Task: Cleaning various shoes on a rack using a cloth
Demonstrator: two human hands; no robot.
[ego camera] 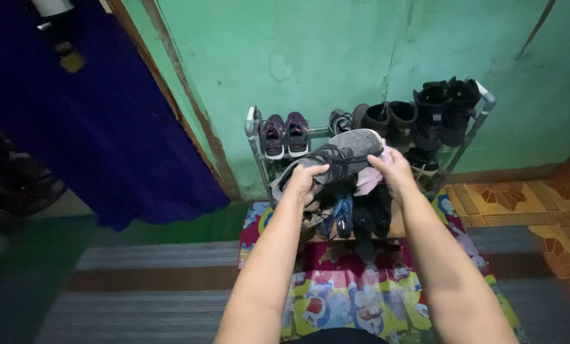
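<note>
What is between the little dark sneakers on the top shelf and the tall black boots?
In the head view, a small dark shoe and two dark ankle boots stand between the sneakers and the tall black boots.

Grey knit shoe [345, 156] with dark laces, held off the shelf, tilted with toe up toward the right. Pink cloth [367, 178] bunched against its right end, just below the toe.

I hold a grey sneaker [336, 159] sideways in front of the metal shoe rack [254, 130]: my left hand [303, 181] grips its toe end, my right hand [392, 171] presses a pink cloth [369, 178] against its heel. 2 dark sneakers [285, 135] and black boots [434, 111] sit on the top shelf against the green wall [336, 51].
</note>
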